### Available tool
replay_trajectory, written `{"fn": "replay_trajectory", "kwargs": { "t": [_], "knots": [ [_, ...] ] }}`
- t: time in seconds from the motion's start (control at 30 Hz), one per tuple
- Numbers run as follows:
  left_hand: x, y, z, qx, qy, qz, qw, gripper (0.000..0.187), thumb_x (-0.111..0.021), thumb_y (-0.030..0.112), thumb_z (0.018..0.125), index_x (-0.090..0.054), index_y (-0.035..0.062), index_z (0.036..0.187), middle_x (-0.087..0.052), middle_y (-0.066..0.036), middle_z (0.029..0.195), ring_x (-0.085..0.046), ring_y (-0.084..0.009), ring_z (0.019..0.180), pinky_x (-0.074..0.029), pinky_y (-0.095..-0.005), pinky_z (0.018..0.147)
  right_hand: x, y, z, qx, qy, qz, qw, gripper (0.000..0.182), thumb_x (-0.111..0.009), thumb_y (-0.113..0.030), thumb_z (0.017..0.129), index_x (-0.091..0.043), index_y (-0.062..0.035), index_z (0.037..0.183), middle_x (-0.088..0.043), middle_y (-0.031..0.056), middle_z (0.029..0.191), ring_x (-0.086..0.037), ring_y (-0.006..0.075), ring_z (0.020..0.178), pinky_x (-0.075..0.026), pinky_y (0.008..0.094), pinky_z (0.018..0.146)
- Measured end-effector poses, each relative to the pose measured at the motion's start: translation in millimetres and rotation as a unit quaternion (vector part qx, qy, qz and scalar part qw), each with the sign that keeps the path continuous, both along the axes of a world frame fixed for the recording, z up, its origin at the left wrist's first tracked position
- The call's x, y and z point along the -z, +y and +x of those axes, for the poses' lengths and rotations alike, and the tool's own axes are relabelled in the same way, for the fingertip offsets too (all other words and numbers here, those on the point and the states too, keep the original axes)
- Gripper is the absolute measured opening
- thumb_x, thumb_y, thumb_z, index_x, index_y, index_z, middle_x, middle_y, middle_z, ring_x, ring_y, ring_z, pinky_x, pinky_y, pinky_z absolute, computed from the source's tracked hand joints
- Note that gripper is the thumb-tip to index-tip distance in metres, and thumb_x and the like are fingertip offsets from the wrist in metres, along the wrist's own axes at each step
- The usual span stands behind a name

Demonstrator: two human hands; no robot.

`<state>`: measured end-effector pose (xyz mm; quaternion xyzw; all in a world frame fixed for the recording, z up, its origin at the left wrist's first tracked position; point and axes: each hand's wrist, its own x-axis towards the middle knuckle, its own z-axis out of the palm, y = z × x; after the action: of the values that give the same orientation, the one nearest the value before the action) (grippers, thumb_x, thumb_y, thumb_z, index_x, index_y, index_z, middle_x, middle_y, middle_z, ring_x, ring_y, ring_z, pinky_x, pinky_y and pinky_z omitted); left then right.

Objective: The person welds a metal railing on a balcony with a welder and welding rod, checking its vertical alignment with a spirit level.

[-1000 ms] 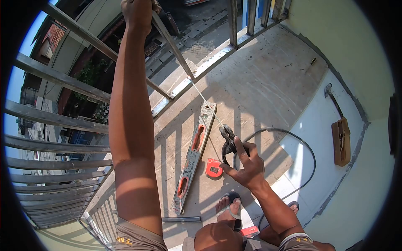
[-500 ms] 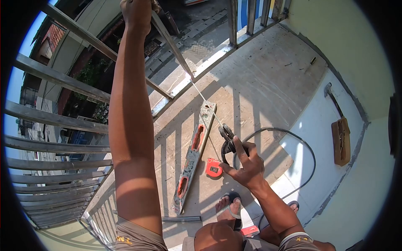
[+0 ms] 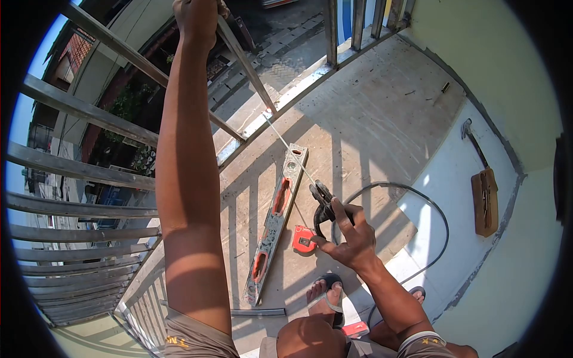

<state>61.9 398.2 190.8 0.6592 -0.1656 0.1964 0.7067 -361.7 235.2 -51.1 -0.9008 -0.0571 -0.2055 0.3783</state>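
Head view: right hand [image 3: 352, 235] grips the electrode holder [image 3: 324, 206], rod [image 3: 289, 156] tip on the joint at mid-frame. Left hand [image 3: 196, 15] clamps the bar [image 3: 242, 56] up top, so it's tack-welding; next it needs a steady tip.

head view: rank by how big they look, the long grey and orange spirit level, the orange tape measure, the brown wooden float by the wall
1. Long grey and orange spirit level, by far the longest.
2. Brown wooden float, lying farther from the camera, so it may look smaller than it is.
3. Orange tape measure, smallest.

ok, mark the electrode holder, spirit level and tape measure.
electrode holder [image 3: 323, 200], head view, on its black clamp jaws.
spirit level [image 3: 276, 224], head view, mid-body below the upper orange window.
tape measure [image 3: 304, 240], head view, centre of its orange case.
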Motion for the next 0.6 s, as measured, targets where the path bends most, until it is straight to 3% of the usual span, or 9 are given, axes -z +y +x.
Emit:
{"fn": "replay_trajectory", "kwargs": {
  "t": [0.6],
  "knots": [
    [-1.7,0.9,-3.2,0.008,0.018,0.001,1.000,0.016,-0.067,0.021,0.095,-0.064,0.0087,0.085,-0.049,-0.001,0.058,-0.045,-0.0142,0.044,-0.040,-0.0322,0.043,1.7,-0.5,3.4,0.022,0.050,0.000,0.999,0.111,-0.099,-0.043,0.068,-0.049,-0.0174,0.163,-0.063,0.0168,0.117,-0.073,0.0311,0.091,-0.063,0.0431,0.071]
  ]
}}
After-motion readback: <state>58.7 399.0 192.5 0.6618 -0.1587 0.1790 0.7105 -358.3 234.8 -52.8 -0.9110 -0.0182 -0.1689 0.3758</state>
